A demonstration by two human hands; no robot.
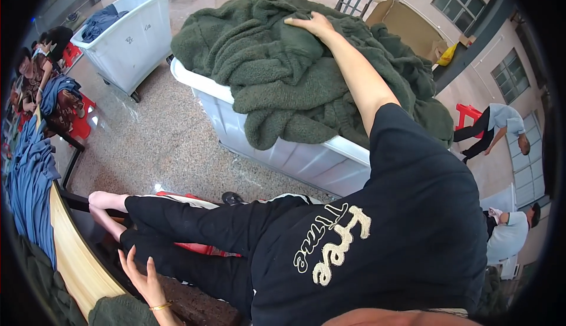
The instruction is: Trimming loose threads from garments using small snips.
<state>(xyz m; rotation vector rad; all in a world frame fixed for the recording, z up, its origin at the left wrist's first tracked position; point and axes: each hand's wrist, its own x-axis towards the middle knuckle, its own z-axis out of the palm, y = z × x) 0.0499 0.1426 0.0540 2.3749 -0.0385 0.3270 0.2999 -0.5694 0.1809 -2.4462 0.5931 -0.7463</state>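
Observation:
My right hand [316,26] reaches across to the top of a big heap of dark green fleece garments [283,61]. Its thumb points left along the cloth, while the other fingers curl into a fold and are partly hidden. This heap overfills a white wheeled bin [283,158] and hangs over its near side. Low on the left, my left hand [143,282] is held up with fingers apart and nothing in it, a gold bracelet at the wrist. Close to it are a light wooden tabletop [79,255] and a bunched green fleece piece [121,311].
Blue garments [32,173] lie along the table's left side. Behind stands another white bin [127,46] holding blue cloth. People sit at the far left; a person [498,128] bends by a red stool [467,115] at right. A cardboard box [407,25] stands beyond the heap.

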